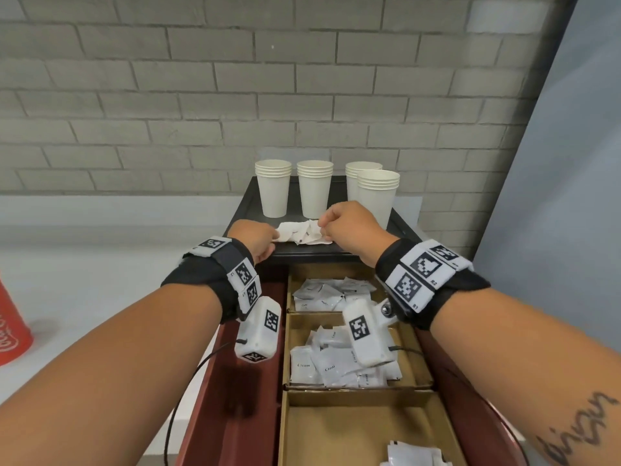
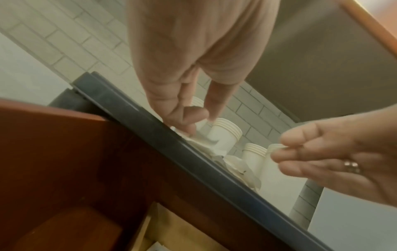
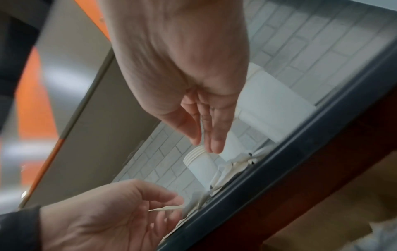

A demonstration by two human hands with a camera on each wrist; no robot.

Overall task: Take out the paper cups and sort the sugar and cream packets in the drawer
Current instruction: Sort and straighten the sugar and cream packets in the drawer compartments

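Several stacks of white paper cups [image 1: 274,186] stand on a black tray [image 1: 403,223] beyond the drawer. A loose pile of white packets [image 1: 304,233] lies on the tray's front part. My left hand [image 1: 277,235] pinches a thin packet [image 3: 165,208] at the pile's left edge. On the pile's right side, my right hand [image 1: 321,225] pinches a packet's edge [image 2: 275,147] between thumb and fingers. Below the hands, the open drawer [image 1: 285,348] has cardboard compartments. White packets fill the far compartment [image 1: 332,290] and the middle one [image 1: 336,361], and a few lie in the near one [image 1: 413,455].
A grey brick wall [image 1: 201,95] rises right behind the tray. A white counter [image 1: 84,264] spreads to the left, with a red cup [image 1: 13,331] at its left edge. A grey panel [image 1: 554,196] closes the right side. The red wooden drawer side [image 1: 235,415] runs under my left wrist.
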